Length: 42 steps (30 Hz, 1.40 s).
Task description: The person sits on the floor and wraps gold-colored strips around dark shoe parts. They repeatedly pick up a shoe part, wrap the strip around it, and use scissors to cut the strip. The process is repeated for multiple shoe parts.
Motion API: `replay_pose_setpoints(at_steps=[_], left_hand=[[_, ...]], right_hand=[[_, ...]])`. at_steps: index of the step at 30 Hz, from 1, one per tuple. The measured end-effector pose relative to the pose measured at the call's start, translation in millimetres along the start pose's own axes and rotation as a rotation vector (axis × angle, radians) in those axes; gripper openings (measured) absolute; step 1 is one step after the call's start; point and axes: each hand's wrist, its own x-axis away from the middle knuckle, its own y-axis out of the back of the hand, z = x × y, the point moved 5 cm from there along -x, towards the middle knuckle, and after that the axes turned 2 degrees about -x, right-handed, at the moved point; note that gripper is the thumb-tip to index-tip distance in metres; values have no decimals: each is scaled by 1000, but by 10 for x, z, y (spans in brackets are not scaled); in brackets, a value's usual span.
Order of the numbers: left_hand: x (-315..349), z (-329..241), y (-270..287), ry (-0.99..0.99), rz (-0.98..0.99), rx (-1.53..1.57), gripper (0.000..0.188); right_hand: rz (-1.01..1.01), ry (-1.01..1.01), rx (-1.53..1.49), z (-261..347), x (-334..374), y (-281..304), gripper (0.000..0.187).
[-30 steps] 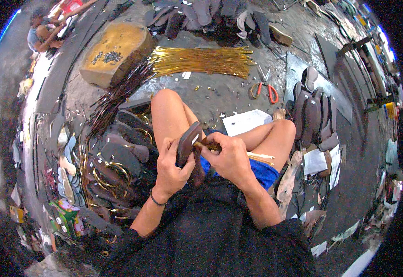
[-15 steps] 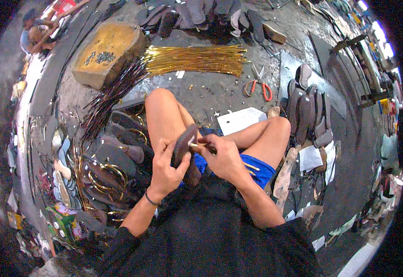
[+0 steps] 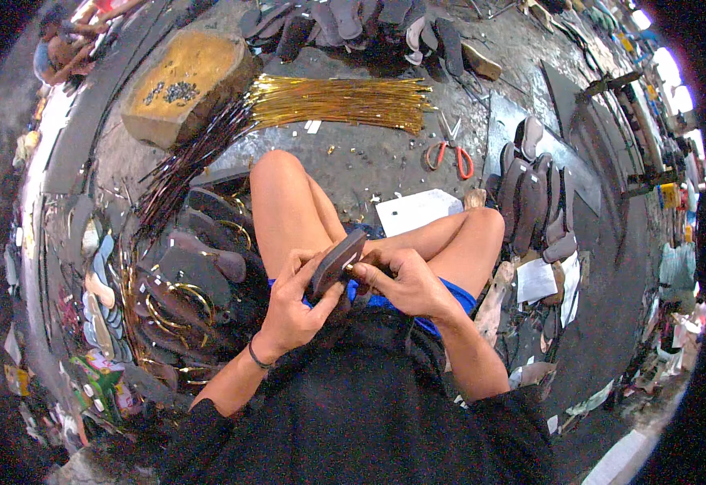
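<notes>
A dark brown sandal sole (image 3: 339,262) is held tilted over my lap. My left hand (image 3: 298,301) is closed round it, the thumb on the near side and the fingers on the far side. My right hand (image 3: 408,283) is closed in a pinch at the sole's right edge. Its fingertips are beside a small pale mark or piece on the sole. Whatever lies between those fingertips is too small to make out.
Ahead are gold straps (image 3: 337,103), dark straps (image 3: 194,166) and a wooden block (image 3: 187,89) bearing small dark bits. Red-handled scissors (image 3: 450,153) lie near white card (image 3: 418,212). Stacked soles (image 3: 523,194) stand right; gold-strapped sandals (image 3: 179,303) lie left. Someone sits far left.
The sole has tilted further over to the right, and its top now leans away from my left hand. My right hand has shifted slightly right and down, still pinching at its edge.
</notes>
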Motion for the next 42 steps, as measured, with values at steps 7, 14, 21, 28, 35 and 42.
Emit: replay_pose_setpoints(at_steps=[7,14,21,28,35,42], left_hand=[[36,-9,-9,-8,20,-87,44],[-6,7,-11,20,25,-55,41],[10,-39,-99,68,68,27,46],[237,-136,-295,-84,-17,101,45],[30,32,-528,174,-151,62,32],[242,519,-821,211,107,-128,51]], right_hand=[[-113,8,499,83,104,-27,17],[-110,206,582,15,92,-85,17],[-117,-85,545,43,246,23,17],[-60,-64,440,99,568,120,24],[-342,-67,659,-74,526,323,11],[-578,298,1279,-224,65,451,13]])
